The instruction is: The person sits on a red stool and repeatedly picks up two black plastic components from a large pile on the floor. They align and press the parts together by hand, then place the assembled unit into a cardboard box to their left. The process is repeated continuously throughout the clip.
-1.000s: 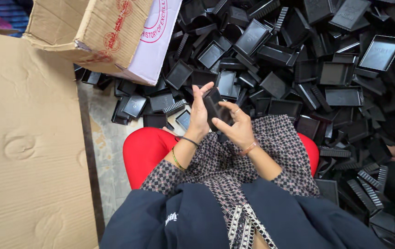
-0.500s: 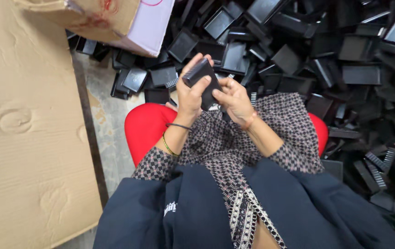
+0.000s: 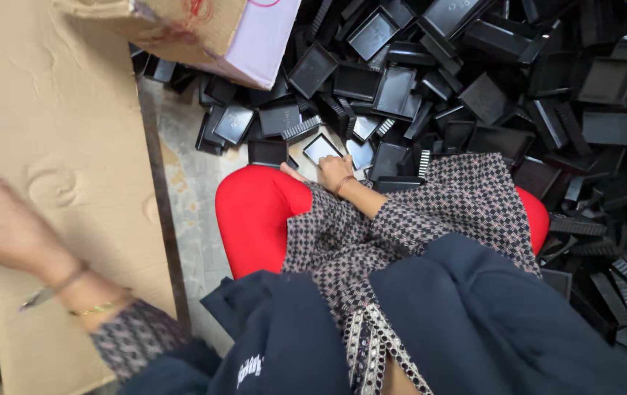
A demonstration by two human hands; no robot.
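The hands have parted: the left hand (image 3: 13, 234) now swings out, empty, over the flat cardboard (image 3: 50, 132), while the right hand (image 3: 334, 172) settles loosely open beside a small black tray (image 3: 322, 148), the earlier piece gone

Two hands show: the left hand (image 3: 17, 234) and the right hand (image 3: 334, 172). One red stool (image 3: 255, 219), one flat cardboard sheet (image 3: 50, 146) and one cardboard box (image 3: 203, 33) are here. The black plastic trays (image 3: 394, 91) are too many to count.
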